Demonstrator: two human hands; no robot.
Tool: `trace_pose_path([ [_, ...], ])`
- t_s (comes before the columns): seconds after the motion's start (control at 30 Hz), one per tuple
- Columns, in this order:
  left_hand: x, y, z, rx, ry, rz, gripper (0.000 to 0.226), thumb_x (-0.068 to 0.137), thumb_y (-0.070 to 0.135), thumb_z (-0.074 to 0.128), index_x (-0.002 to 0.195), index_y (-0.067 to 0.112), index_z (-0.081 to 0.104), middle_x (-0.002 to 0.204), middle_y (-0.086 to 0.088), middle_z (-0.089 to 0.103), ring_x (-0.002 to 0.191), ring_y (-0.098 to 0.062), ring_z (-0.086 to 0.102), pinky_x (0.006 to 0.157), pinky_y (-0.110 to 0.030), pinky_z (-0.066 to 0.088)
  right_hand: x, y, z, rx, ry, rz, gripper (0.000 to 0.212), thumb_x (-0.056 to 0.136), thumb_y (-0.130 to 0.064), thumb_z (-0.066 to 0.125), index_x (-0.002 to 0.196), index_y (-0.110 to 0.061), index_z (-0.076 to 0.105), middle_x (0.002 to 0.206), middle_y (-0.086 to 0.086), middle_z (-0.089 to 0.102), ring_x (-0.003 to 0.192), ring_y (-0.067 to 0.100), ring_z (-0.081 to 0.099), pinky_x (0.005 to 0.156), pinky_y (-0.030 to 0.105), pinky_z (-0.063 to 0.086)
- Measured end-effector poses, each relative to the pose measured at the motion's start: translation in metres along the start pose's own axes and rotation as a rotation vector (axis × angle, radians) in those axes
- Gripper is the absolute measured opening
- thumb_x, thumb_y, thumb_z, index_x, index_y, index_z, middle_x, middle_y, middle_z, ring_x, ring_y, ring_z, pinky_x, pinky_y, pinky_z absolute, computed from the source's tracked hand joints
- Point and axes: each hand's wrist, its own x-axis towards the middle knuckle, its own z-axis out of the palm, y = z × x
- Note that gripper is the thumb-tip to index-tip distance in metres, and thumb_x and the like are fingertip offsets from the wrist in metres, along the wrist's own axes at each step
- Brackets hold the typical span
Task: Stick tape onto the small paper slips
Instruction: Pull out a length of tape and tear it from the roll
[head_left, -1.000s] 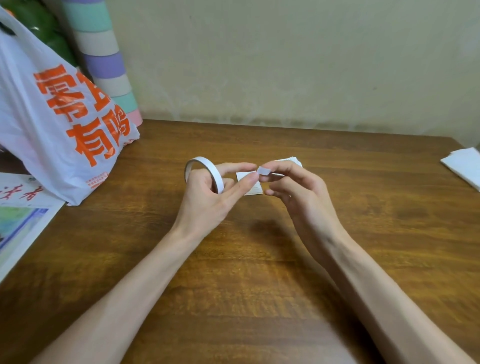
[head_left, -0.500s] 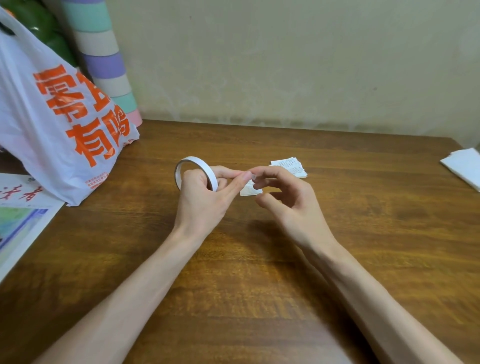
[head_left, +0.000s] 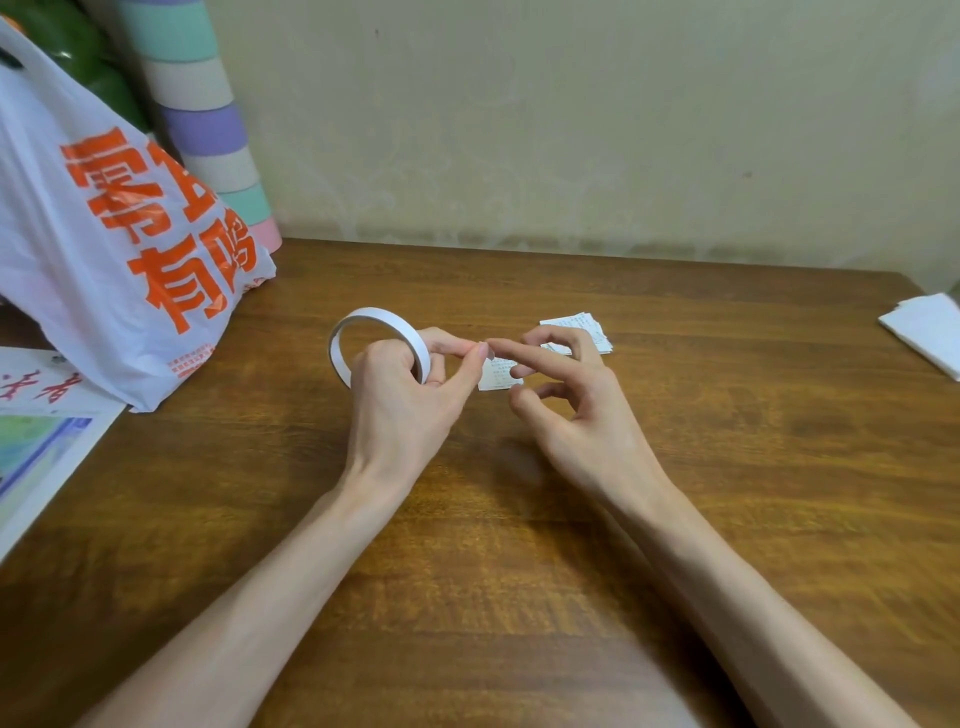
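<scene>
Left hand (head_left: 402, 410) grips white tape roll (head_left: 376, 314) upright over wooden table (head_left: 727, 467). Right hand (head_left: 576, 415) loosely spread, index tip meeting left thumb tip. One paper slip (head_left: 493, 379) lies flat by the fingertips, slip stack (head_left: 587, 325) just behind. White-orange plastic bag (head_left: 104, 260) far left.

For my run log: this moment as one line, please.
left hand: holds tape roll | right hand: holds nothing, index touching left hand | paper slips: lying on table

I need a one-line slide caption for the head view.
Left hand grips a white tape roll, right hand touching its thumb tip, paper slips beyond.
</scene>
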Motion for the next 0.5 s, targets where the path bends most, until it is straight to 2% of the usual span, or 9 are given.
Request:
trace_pose_path([
  [0.03, 0.0, 0.0, 0.0, 0.003, 0.001, -0.002, 0.009, 0.091, 0.026, 0.081, 0.087, 0.018, 0.082, 0.047, 0.004, 0.046, 0.044, -0.016, 0.043, 0.046, -0.016, 0.035, 0.0, 0.001, 0.001, -0.017, -0.012, 0.004, 0.045, 0.095, -0.004, 0.062, 0.13, -0.031, 0.073, 0.132, -0.005, 0.049, 0.116, 0.009, 0.059, 0.097, 0.017, 0.049],
  [0.13, -0.001, 0.0, 0.002, -0.001, -0.006, -0.021, 0.009, 0.09, 0.024, 0.081, 0.084, 0.017, 0.081, 0.045, 0.009, 0.043, 0.043, -0.01, 0.039, 0.046, -0.013, 0.032, -0.001, 0.005, 0.001, -0.062, -0.041, 0.009, 0.048, 0.095, -0.01, 0.062, 0.136, -0.035, 0.07, 0.137, -0.009, 0.046, 0.122, 0.012, 0.057, 0.102, 0.021, 0.049],
  [0.23, -0.001, 0.001, 0.002, -0.037, -0.014, -0.042, 0.009, 0.09, 0.024, 0.081, 0.083, 0.018, 0.08, 0.043, 0.014, 0.036, 0.042, -0.009, 0.034, 0.047, -0.014, 0.031, -0.001, 0.009, 0.003, -0.093, -0.049, 0.015, 0.056, 0.093, -0.017, 0.064, 0.147, -0.029, 0.059, 0.139, -0.011, 0.044, 0.119, 0.009, 0.058, 0.102, 0.026, 0.051],
  [0.3, 0.0, 0.0, 0.003, -0.091, -0.014, -0.069, 0.009, 0.091, 0.025, 0.081, 0.084, 0.019, 0.08, 0.044, 0.013, 0.031, 0.043, -0.009, 0.031, 0.051, -0.015, 0.035, 0.0, 0.012, 0.003, -0.11, 0.006, -0.004, 0.062, 0.092, -0.023, 0.065, 0.153, -0.023, 0.052, 0.138, -0.008, 0.047, 0.113, 0.008, 0.062, 0.098, 0.027, 0.054],
  [0.4, 0.0, 0.0, 0.002, -0.175, -0.037, -0.097, 0.013, 0.094, 0.03, 0.078, 0.091, 0.018, 0.081, 0.051, 0.012, 0.025, 0.047, -0.008, 0.026, 0.06, -0.023, 0.046, 0.003, 0.015, -0.002, -0.084, 0.137, -0.038, 0.047, 0.095, -0.016, 0.069, 0.141, -0.025, 0.064, 0.128, -0.004, 0.059, 0.102, 0.013, 0.068, 0.089, 0.026, 0.055],
  [0.47, 0.001, -0.001, 0.002, -0.17, -0.024, -0.112, 0.013, 0.093, 0.03, 0.078, 0.09, 0.018, 0.081, 0.051, 0.009, 0.026, 0.047, -0.008, 0.026, 0.063, -0.033, 0.051, 0.005, 0.013, -0.006, -0.076, 0.2, -0.028, 0.034, 0.096, -0.011, 0.068, 0.127, -0.025, 0.073, 0.119, -0.008, 0.063, 0.097, 0.011, 0.069, 0.082, 0.016, 0.051],
  [0.5, 0.001, -0.001, 0.001, -0.158, -0.011, -0.119, 0.012, 0.093, 0.028, 0.079, 0.088, 0.018, 0.08, 0.05, 0.012, 0.026, 0.046, -0.008, 0.027, 0.063, -0.032, 0.052, 0.005, 0.012, -0.007, -0.078, 0.224, -0.02, 0.03, 0.096, -0.01, 0.067, 0.121, -0.025, 0.075, 0.115, -0.01, 0.065, 0.094, 0.011, 0.069, 0.079, 0.012, 0.048],
])
